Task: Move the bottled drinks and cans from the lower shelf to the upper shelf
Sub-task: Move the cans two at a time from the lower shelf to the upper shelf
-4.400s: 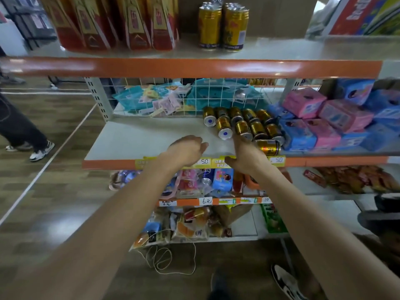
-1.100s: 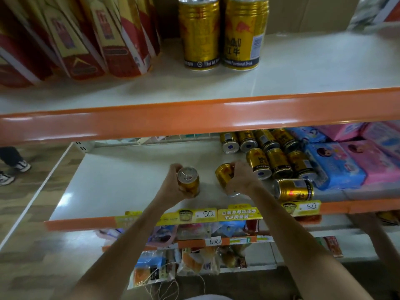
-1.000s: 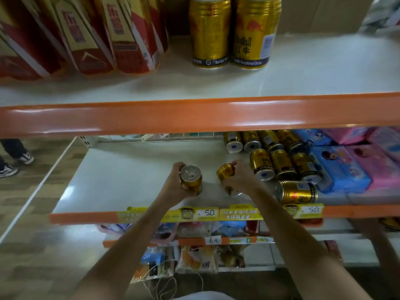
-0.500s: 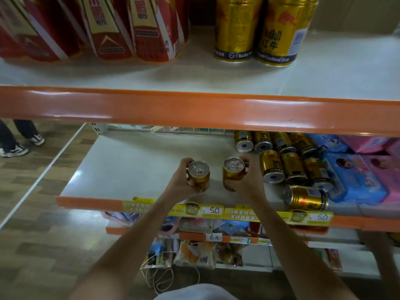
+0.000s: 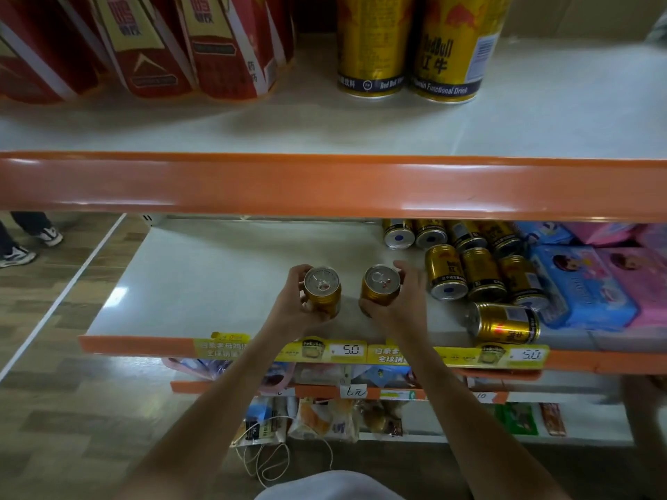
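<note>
My left hand grips a gold can upright, its silver top facing me. My right hand grips a second gold can the same way, just to the right. Both cans hang above the front of the lower shelf. Several more gold cans lie on their sides at the shelf's right, one across the front edge. Two gold cans stand on the upper shelf.
Red boxes fill the upper shelf's left. An orange rail fronts it. Blue and pink packs sit right of the lying cans. Snack shelves lie below. A person's shoes are on the floor at left.
Each hand picked a can from the lower shelf; the right hand's can turned upright. Both cans have risen slightly, and the view tilted up toward the upper shelf.
</note>
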{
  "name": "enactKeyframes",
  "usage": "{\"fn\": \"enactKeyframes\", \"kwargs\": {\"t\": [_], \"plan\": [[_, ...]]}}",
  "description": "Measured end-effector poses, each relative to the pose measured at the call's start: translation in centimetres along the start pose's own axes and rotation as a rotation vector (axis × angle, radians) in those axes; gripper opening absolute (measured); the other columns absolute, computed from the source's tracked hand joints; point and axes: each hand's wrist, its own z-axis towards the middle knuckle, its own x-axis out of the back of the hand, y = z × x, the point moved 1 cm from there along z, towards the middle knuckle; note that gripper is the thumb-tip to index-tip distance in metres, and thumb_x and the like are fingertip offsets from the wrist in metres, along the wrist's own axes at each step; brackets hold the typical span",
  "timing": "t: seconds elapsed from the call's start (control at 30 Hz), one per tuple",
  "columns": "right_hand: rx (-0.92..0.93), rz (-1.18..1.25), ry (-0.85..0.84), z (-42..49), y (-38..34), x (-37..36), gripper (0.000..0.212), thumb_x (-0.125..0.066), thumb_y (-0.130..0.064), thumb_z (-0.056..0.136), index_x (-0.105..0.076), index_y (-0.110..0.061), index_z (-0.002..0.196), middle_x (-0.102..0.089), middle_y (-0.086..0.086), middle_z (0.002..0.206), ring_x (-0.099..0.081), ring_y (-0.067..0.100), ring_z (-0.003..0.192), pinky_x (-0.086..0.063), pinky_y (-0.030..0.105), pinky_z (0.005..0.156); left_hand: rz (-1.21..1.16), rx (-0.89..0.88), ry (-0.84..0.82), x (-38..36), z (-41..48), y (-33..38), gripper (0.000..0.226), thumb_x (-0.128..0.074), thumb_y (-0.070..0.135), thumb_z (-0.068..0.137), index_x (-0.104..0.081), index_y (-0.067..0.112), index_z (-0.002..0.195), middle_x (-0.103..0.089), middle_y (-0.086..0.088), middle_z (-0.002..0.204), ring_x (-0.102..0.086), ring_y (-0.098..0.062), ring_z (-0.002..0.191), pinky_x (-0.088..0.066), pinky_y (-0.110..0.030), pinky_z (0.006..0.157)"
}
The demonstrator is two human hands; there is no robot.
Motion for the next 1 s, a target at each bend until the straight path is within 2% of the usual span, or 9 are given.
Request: {"fn": "enactKeyframes", "kwargs": {"t": [0.1, 0.17, 0.27, 0.33, 0.5, 0.6, 0.73, 0.87, 1.0], "plan": [[-0.054, -0.081, 0.103, -0.4, -0.7, -0.4, 0.100, -0.095, -0.036, 0.057, -0.040, -0.011, 0.136, -0.036, 0.010, 0.136, -0.045, 0.023, 0.121, -0.049, 0.036, 0.092, -0.012, 0.003, 0.001, 0.0, -0.1, 0.0, 0.085, -0.085, -0.003, 0.062, -0.035, 0.022, 0.125, -0.050, -0.001, 0.123, -0.054, 0.000, 0.105, -0.049, -0.015, 0.083], [-0.042, -0.083, 0.081, -0.3, -0.6, -0.3, 0.105, -0.094, -0.040, 0.056, -0.037, -0.011, 0.140, -0.034, 0.010, 0.139, -0.042, 0.023, 0.123, -0.047, 0.037, 0.093, -0.003, -0.004, -0.004, 0.0, -0.2, -0.2, 0.085, -0.086, -0.001, 0.062, -0.035, 0.023, 0.125, -0.050, 0.003, 0.121, -0.054, 0.001, 0.106, -0.047, -0.013, 0.083], [0.043, -0.065, -0.027, 0.1, -0.1, 0.7, 0.093, -0.084, -0.031, 0.061, -0.040, -0.012, 0.141, -0.040, 0.008, 0.135, -0.041, 0.022, 0.123, -0.042, 0.032, 0.094, 0.004, 0.000, -0.001, 0.1, -0.2, -0.6, 0.084, -0.085, -0.003, 0.065, -0.035, 0.023, 0.126, -0.050, 0.008, 0.120, -0.052, 0.000, 0.109, -0.047, -0.010, 0.082], [0.092, -0.066, -0.092, 0.5, 0.2, 1.6, 0.082, -0.075, -0.032, 0.057, -0.050, -0.012, 0.133, -0.049, 0.002, 0.122, -0.043, 0.023, 0.120, -0.040, 0.031, 0.091, -0.002, -0.002, -0.001, 0.0, -0.2, -0.6, 0.084, -0.085, -0.004, 0.064, -0.035, 0.022, 0.127, -0.051, 0.008, 0.120, -0.050, -0.004, 0.112, -0.046, -0.012, 0.084], [0.121, -0.081, -0.039, 0.6, 1.0, 2.1, 0.069, -0.091, -0.030, 0.061, -0.057, -0.015, 0.120, -0.050, -0.008, 0.109, -0.047, 0.018, 0.111, -0.038, 0.028, 0.085, -0.071, 0.012, -0.024, 0.4, -0.3, 0.0, 0.086, -0.085, 0.017, 0.052, -0.042, 0.018, 0.126, -0.057, 0.005, 0.119, -0.056, 0.007, 0.108, -0.044, -0.012, 0.089], [0.077, -0.045, -0.022, 0.2, 1.4, 1.6, 0.072, -0.091, -0.034, 0.063, -0.054, -0.016, 0.123, -0.051, -0.005, 0.113, -0.047, 0.017, 0.111, -0.041, 0.029, 0.087, -0.127, 0.018, -0.045, 0.9, 0.0, 0.3, 0.085, -0.074, 0.003, 0.051, -0.041, 0.018, 0.128, -0.056, 0.002, 0.123, -0.052, -0.002, 0.118, -0.041, -0.028, 0.103], [0.051, 0.002, -0.085, 0.2, 1.9, 1.6, 0.075, -0.091, -0.033, 0.063, -0.050, -0.022, 0.125, -0.049, -0.004, 0.118, -0.049, 0.018, 0.114, -0.048, 0.036, 0.092, -0.274, 0.048, -0.053, 1.4, 0.4, 0.8, 0.084, -0.061, -0.010, 0.049, -0.046, 0.014, 0.128, -0.061, -0.006, 0.118, -0.058, -0.016, 0.112, -0.048, -0.029, 0.094], [0.058, -0.008, -0.137, 0.1, 2.5, 1.9, 0.080, -0.089, -0.028, 0.062, -0.047, -0.025, 0.129, -0.047, -0.003, 0.124, -0.048, 0.019, 0.119, -0.050, 0.047, 0.096, -0.088, -0.006, -0.118, 1.7, 0.7, 0.6, 0.073, -0.067, -0.004, 0.051, -0.055, 0.027, 0.116, -0.065, 0.002, 0.110, -0.061, -0.004, 0.106, -0.047, -0.028, 0.091], [0.075, 0.011, -0.129, -0.2, 2.3, 2.0, 0.079, -0.088, -0.018, 0.064, -0.048, -0.018, 0.131, -0.048, -0.003, 0.121, -0.049, 0.023, 0.120, -0.049, 0.045, 0.096, 0.081, -0.054, -0.018, 1.2, 0.6, 0.2, 0.073, -0.085, 0.025, 0.051, -0.051, 0.038, 0.115, -0.062, 0.010, 0.116, -0.058, -0.010, 0.114, -0.047, -0.041, 0.101]]}}
